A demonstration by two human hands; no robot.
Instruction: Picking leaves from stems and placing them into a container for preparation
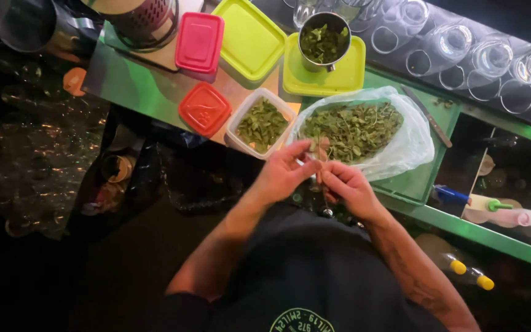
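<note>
My left hand [285, 171] and my right hand [346, 184] meet at the counter's front edge, both pinching a thin herb sprig [318, 165] whose stem hangs down between them. Just beyond the fingers lies a clear plastic bag [408, 142] heaped with green herb sprigs [351, 128]. Left of the bag stands a small white tub [239, 123] partly filled with picked leaves [262, 125]. Farther back, a metal cup [323, 43] full of leaves sits on a lime-green lid [351, 77].
A red lid [204, 108], a pink lid [199, 42] and a lime-green lid [250, 38] lie at the back left. A knife [426, 115] rests right of the bag. Upturned glasses [456, 43] line the far edge. Squeeze bottles [499, 209] lie lower right.
</note>
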